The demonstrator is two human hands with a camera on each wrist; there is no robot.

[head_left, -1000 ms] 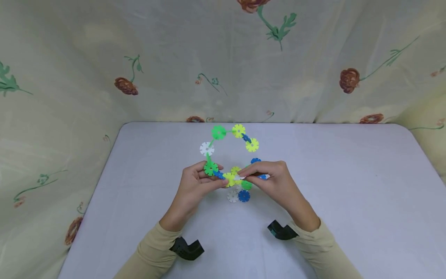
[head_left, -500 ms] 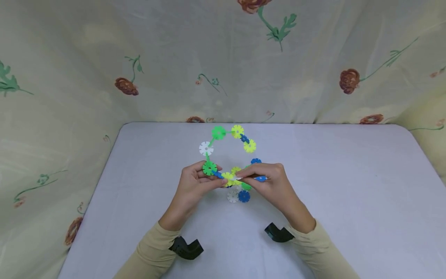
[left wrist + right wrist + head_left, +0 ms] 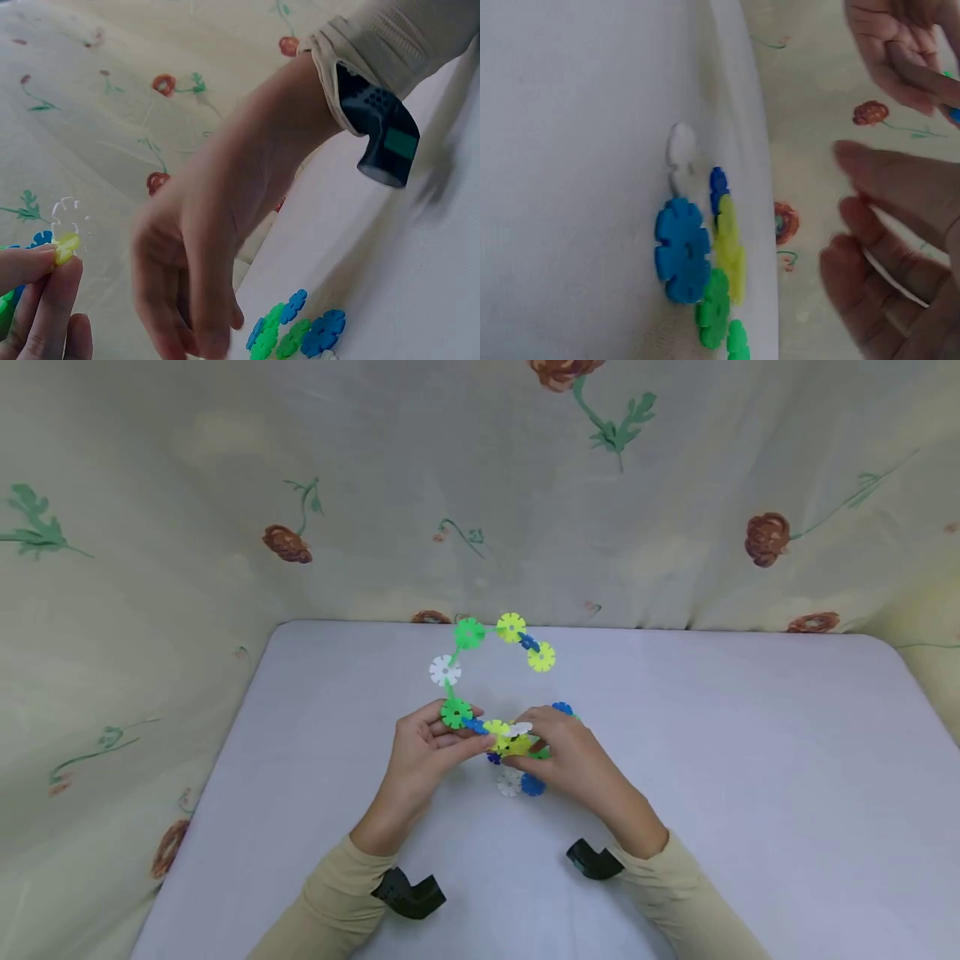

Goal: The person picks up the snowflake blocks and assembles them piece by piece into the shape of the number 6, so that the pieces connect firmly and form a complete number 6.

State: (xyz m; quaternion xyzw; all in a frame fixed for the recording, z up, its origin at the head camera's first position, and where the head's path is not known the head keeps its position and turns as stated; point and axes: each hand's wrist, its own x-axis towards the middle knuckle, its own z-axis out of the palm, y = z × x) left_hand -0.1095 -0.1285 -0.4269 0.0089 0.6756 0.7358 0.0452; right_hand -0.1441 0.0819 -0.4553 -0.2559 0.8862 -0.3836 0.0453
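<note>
The left hand (image 3: 422,753) is pinching the disc chain (image 3: 439,673), which is arching toward twelve o'clock, while fingers of the right hand (image 3: 576,760) are hovering parted near loose discs (image 3: 533,785) at five o'clock, a stray knock possibly popping unsupported joints.

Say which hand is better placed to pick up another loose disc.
Probably the right hand: it looks empty and is near the loose discs, while the left hand pinches the disc chain.
</note>
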